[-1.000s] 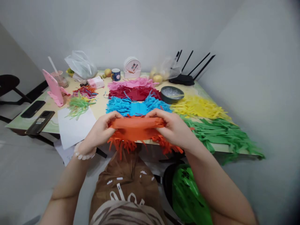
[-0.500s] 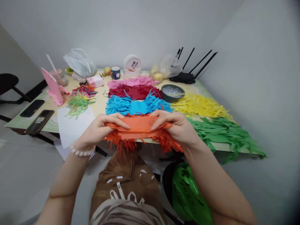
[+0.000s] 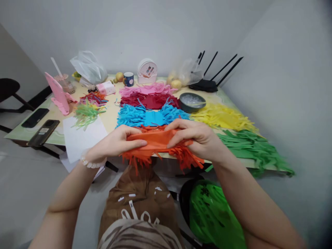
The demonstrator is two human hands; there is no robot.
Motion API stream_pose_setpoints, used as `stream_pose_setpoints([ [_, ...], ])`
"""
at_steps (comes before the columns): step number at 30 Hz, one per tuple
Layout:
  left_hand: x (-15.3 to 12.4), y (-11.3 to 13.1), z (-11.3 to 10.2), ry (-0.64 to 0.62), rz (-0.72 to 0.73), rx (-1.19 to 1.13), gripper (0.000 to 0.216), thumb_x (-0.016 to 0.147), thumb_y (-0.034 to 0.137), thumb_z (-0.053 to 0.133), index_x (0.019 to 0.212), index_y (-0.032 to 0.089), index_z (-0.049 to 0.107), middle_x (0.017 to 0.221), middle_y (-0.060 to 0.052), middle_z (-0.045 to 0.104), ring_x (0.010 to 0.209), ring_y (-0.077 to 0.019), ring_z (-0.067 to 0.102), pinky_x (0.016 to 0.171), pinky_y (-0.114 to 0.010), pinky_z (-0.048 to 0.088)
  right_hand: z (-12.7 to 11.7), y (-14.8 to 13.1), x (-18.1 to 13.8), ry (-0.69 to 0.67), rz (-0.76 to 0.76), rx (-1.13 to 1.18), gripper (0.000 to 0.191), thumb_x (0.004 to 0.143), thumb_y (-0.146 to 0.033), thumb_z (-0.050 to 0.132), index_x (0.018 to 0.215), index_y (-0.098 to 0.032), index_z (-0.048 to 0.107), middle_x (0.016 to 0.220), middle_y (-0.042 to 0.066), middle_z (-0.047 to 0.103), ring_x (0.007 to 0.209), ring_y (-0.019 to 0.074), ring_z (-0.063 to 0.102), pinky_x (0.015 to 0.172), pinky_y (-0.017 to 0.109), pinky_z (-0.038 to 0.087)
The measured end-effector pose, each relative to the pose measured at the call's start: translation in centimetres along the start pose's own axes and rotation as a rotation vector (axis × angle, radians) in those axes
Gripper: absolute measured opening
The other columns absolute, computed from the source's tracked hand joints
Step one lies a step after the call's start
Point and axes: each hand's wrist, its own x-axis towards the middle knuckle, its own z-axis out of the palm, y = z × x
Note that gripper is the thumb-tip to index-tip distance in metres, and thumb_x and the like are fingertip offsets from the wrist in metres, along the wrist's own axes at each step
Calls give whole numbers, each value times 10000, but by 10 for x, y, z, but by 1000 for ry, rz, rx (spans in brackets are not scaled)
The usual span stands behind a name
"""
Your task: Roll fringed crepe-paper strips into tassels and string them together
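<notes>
Pinched at both ends by left hand (image 3: pixel 114 143) and right hand (image 3: pixel 201 138), each grip closed on it: orange fringed paper (image 3: pixel 158 141), held just over the near edge of the worktop (image 3: pixel 111 117), in front of the blue fringe (image 3: pixel 153 118). Thin, matte, folded into a flat band, slit tassels drooping below. Likely to tear along the fold if pulled taut, being weak stuff, cut nearly through. Could also snag on the green fringe (image 3: pixel 249 147) by the right edge.

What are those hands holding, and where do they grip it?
One orange fringed paper: the left hand grips its left end, the right hand its right end, along the uncut band.
</notes>
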Motion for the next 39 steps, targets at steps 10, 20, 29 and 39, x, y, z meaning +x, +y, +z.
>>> stream_pose_setpoints([
  [10, 4, -2, -3, 21, 47, 161, 318, 893, 369, 577, 725, 114, 665, 653, 9, 569, 582, -97, 459, 527, -198, 345, 3, -5, 7, -133, 425, -72, 222, 852, -399, 671, 869, -183, 721, 770, 27, 719, 698, 178, 656, 616, 260, 472],
  [20, -4, -30, 13, 247, 94, -456, 199, 853, 202, 618, 1004, 163, 742, 811, -39, 716, 546, -94, 626, 528, -190, 491, 37, 4, -14, 295, 480, 508, 105, 846, -291, 705, 936, -237, 704, 684, -28, 666, 534, 116, 632, 532, 221, 532],
  [29, -4, -34, 15, 243, 202, -544, 165, 867, 152, 597, 761, 147, 723, 596, -5, 599, 583, -96, 548, 576, -197, 432, 42, 8, -17, 328, 346, 529, 84, 847, -160, 646, 795, -218, 675, 673, -23, 657, 555, 96, 623, 540, 193, 524],
  [39, -2, -23, 23, 387, 161, -211, 298, 845, 318, 678, 649, 162, 517, 629, 26, 525, 561, -85, 439, 526, -206, 338, 38, 1, -17, 279, 170, 64, 125, 833, -169, 549, 793, -191, 665, 768, 27, 679, 669, 145, 635, 619, 258, 489],
])
